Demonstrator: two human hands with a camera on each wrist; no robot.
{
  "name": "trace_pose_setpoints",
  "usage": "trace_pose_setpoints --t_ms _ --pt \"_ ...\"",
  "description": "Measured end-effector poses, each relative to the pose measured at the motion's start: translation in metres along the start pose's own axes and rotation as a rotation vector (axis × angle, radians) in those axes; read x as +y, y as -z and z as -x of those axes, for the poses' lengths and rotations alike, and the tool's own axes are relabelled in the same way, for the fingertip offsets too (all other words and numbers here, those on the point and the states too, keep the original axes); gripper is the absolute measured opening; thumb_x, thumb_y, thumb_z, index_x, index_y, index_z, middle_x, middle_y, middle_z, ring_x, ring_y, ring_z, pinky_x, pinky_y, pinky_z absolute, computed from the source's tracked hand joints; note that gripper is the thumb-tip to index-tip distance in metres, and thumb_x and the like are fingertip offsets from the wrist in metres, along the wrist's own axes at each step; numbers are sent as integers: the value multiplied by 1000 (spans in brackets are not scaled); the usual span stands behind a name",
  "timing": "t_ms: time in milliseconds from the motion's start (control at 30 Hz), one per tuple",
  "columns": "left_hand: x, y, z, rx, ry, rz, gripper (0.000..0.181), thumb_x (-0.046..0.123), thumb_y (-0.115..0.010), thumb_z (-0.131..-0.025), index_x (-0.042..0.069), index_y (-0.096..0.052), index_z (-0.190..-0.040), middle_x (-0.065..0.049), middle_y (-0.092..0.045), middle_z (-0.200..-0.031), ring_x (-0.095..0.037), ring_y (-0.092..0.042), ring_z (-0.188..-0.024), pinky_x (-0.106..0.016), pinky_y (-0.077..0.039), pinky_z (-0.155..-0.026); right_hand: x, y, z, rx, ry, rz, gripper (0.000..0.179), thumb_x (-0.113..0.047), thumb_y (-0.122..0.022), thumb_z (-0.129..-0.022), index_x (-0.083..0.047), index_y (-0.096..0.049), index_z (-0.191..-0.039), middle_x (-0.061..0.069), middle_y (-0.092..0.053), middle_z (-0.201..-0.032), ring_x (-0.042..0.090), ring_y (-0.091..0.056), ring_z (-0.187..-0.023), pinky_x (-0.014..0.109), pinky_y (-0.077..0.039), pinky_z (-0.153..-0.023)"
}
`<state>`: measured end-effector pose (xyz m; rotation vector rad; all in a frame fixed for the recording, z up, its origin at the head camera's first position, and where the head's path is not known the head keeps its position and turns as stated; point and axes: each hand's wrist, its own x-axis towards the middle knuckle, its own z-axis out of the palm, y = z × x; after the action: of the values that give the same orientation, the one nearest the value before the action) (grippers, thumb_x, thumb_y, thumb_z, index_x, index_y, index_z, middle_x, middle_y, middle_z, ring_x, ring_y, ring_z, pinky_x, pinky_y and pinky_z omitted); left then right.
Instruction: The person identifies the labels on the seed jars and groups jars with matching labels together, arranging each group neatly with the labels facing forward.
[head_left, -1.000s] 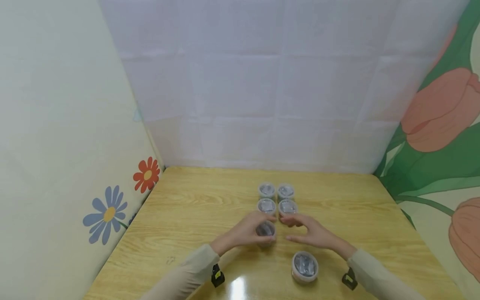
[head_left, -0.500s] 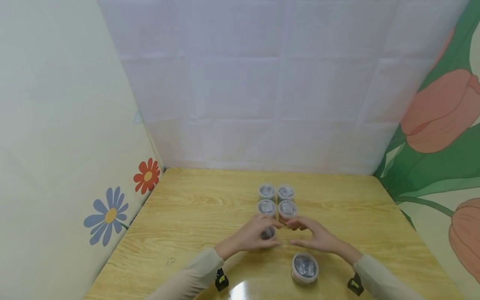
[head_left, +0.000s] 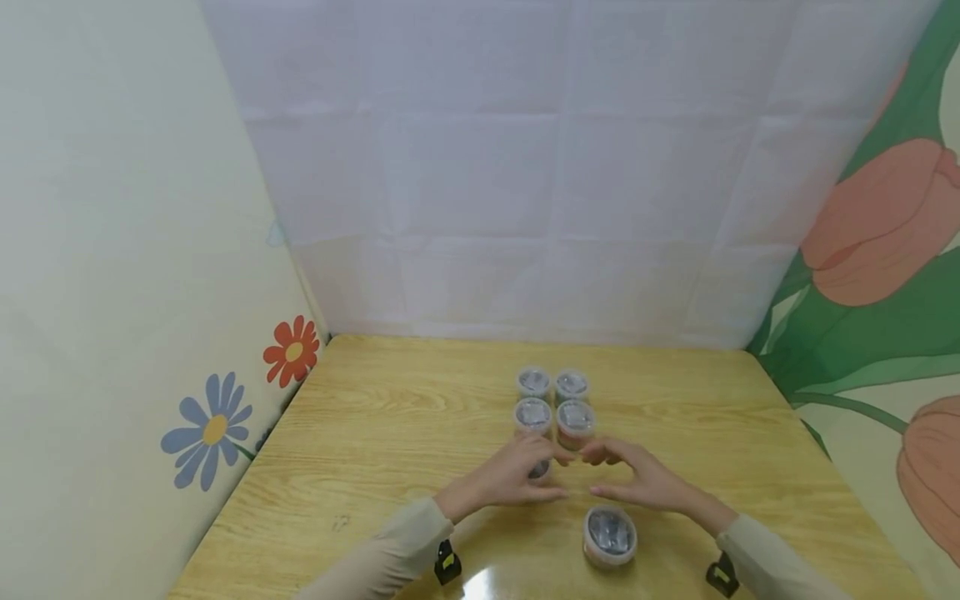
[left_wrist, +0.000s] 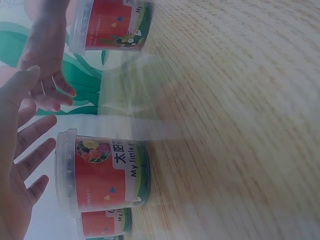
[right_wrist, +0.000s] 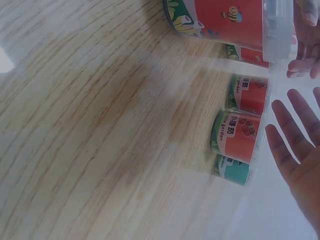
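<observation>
My left hand is spread above and around a lidded plastic tub, partly hiding it in the head view. In the left wrist view this tub has a red flower label, and the fingers stay apart from its lid. My right hand faces the left one, fingertips a small gap away, holding nothing. A similar tub stands nearer to me, below the right hand; its side looms close in the right wrist view. All tubs stand upright.
Farther back, tubs form two close rows: a front pair and a rear pair. One at the back has a teal label. The wooden table meets a white sheet behind, with flower-printed walls at both sides.
Both hands have drifted slightly to the right and towards me. The left hand covers more of its tub than before. The tubs look unmoved.
</observation>
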<state>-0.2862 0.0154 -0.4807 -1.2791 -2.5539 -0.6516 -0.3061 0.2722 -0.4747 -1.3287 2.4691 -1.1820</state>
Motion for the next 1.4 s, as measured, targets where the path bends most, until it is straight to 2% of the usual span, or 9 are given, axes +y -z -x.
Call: trace_pose_setpoints --t_ms 300,567,767,933,1267,1400 --pt "1 -5 0 -52 -9 -34 53 54 -59 -84 22 -52 -126 12 -61 -115 -3 -50 -110 -30 -34 -105 3 3 10 -70 -48 -42 44 -25 -70 -83 -18 -51 -122 7 -60 -115 20 -58 -104 38 -49 -89" --pt "5 -10 -3 -92 -8 -75 56 60 -55 -84 25 -51 -128 15 -59 -116 -2 -48 -113 -34 -31 -107 5 2 17 -118 -20 -68 49 -31 -70 -83 -15 -49 -124 7 -59 -117 24 -58 -105 37 -49 -89" --pt "13 -10 -3 -136 8 -89 59 64 -52 -82 28 -48 -129 17 -57 -119 -2 -46 -115 -41 -29 -109 8 -1 23 -150 -40 -71 53 -33 -72 -81 -17 -48 -125 6 -59 -118 20 -57 -105 34 -48 -90" --pt "17 -9 -3 -159 0 -89 60 63 -52 -83 26 -48 -130 15 -57 -121 -4 -46 -117 -46 -27 -110 9 -1 28 -168 4 -85 58 -30 -74 -79 -10 -46 -126 9 -57 -118 22 -57 -106 34 -48 -90" --pt "20 -13 -2 -173 -31 -71 62 63 -53 -83 26 -46 -132 15 -55 -125 -3 -44 -120 -43 -23 -112 9 -4 34 -198 33 -114 61 -28 -74 -79 -8 -44 -128 12 -55 -119 26 -56 -106 38 -48 -90" --pt "23 -14 -3 -163 -65 -99 61 62 -54 -83 25 -48 -131 14 -56 -125 -2 -46 -117 -38 -26 -111 11 -6 36 -231 26 -137 63 -29 -74 -79 -6 -42 -128 12 -54 -120 20 -55 -107 36 -48 -91"
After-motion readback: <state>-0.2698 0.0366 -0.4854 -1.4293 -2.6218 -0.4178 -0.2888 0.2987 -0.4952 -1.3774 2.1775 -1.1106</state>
